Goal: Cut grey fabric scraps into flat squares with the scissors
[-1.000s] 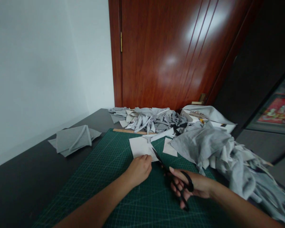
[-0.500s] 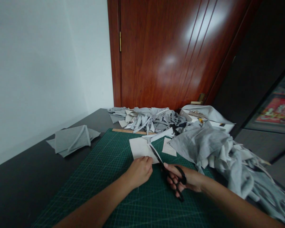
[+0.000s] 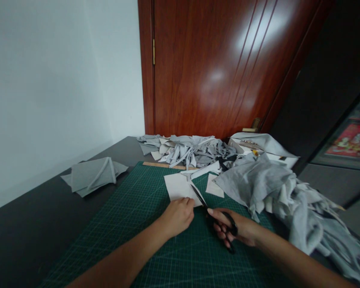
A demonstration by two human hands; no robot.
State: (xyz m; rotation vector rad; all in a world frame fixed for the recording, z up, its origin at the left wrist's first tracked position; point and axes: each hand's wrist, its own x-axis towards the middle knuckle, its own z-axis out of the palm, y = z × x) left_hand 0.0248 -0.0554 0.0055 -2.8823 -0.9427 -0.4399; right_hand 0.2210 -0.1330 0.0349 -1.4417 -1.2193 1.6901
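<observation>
My left hand point(image 3: 180, 215) is closed on the near edge of a white piece of fabric point(image 3: 177, 187) above the green cutting mat point(image 3: 108, 236). Black-handled scissors point(image 3: 232, 226) are in my right hand point(image 3: 225, 224), its fingers through the loops. Their blades lie at the right side of the white piece, pointing away to the left; how far apart they stand is hard to make out. A narrow white strip point(image 3: 205, 170) lies just beyond the piece. To the right rests a small pale scrap point(image 3: 214, 187).
A heap of grey and white scraps point(image 3: 192, 150) lies at the back by the brown door point(image 3: 204, 72). Grey cloth point(image 3: 258, 180) is piled on the right, before a white box point(image 3: 283, 160). Folded grey fabric point(image 3: 93, 176) lies left. A wooden ruler point(image 3: 156, 164) edges the mat.
The view has shifted slightly. Both hands, the scissors and the white piece keep nearly the same places, with no clear new cut visible.
</observation>
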